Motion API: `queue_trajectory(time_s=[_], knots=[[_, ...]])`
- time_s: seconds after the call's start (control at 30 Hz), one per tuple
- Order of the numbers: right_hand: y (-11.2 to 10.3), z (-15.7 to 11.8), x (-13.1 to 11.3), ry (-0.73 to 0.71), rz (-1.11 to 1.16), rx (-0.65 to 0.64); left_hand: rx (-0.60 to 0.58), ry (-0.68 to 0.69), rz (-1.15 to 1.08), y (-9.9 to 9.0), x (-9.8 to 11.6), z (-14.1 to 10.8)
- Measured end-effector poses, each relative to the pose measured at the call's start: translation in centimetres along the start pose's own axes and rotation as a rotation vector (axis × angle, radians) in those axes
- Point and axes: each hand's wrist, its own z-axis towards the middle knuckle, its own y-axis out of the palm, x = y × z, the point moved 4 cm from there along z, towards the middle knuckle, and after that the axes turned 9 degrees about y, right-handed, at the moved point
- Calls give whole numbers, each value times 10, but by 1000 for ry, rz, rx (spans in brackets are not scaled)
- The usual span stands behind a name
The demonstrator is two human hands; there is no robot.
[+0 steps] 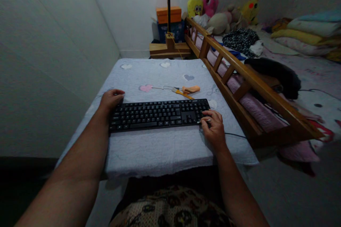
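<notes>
A black keyboard lies flat across the cloth-covered table. My left hand rests at its upper left corner, the fingers bent together and pointing right; whether anything is between them is hidden. Over the number keys at the right end, my right hand pinches a thin white stick, perhaps a cotton swab, its tip near the lower keys. Behind the keyboard lie a tool with an orange handle and a thin metal shaft, and a flat brush with a yellow handle, partly crossing it.
The table has a pale cloth with hearts. A wooden bed rail runs along its right side, with bedding and plush toys beyond. Behind stand an orange box and a dark post. A black cable leaves the right side.
</notes>
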Motion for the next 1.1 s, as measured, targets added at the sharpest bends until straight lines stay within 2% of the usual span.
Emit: queue_trajectory(time_s=[0.17,0.47,0.67,1.1], knots=[[-1,0,1,-20,-8,21,-9,29,10,0,-2,1],[-6,1,2,-21,-35,59,50,52,35,-1,3,-3],[-10,3,4,18,-43,69,66,58,30,0,-1,-1],[-19,5,16,29,-97,146,79,95,69,2,-4,1]])
